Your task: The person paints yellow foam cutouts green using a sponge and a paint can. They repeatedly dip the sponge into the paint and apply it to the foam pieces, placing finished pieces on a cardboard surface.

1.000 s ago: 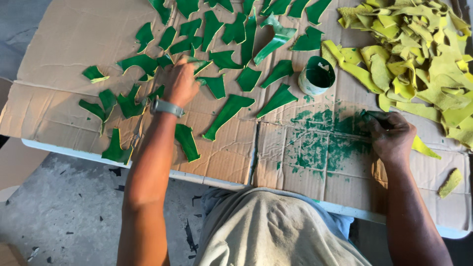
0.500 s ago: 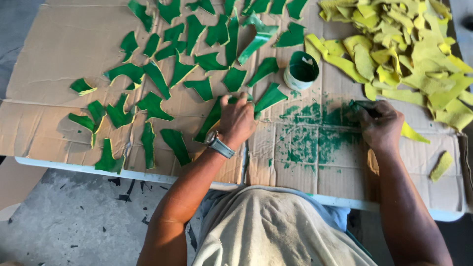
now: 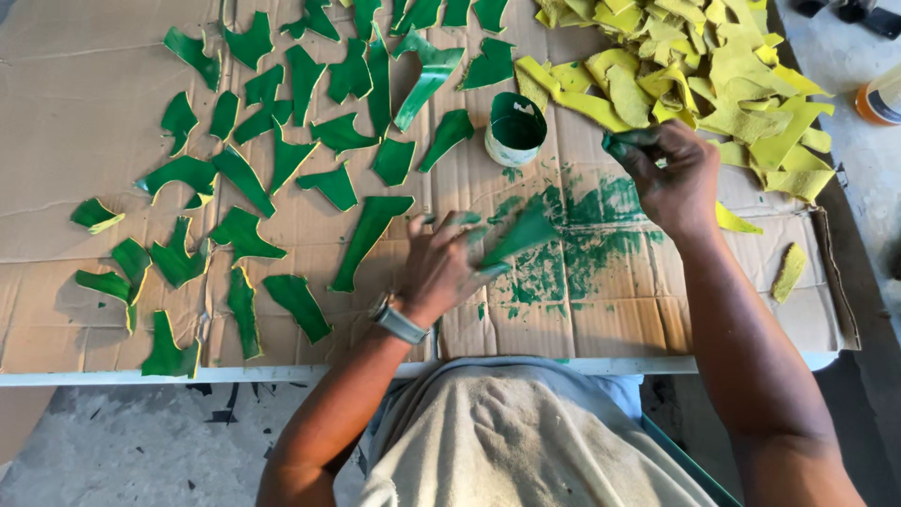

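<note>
Judging by its bend, the green piece (image 3: pixel 526 235) is thin, soft, wet; left hand (image 3: pixel 441 268) grip is clamped on its corner, right hand (image 3: pixel 671 174) grip closed on a paint-covered dauber (image 3: pixel 627 143).

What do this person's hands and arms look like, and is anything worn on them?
Both arms are bare, with no sleeves or gloves in view. The left hand has a wristwatch with a silvery metal band on its wrist, and green paint smears its fingers. The right hand wears nothing on its wrist, and its fingertips are stained green too.

left hand (image 3: pixel 441 268) moved right, now lifting green piece (image 3: pixel 526 235), right hand (image 3: pixel 662 174) raised
</note>
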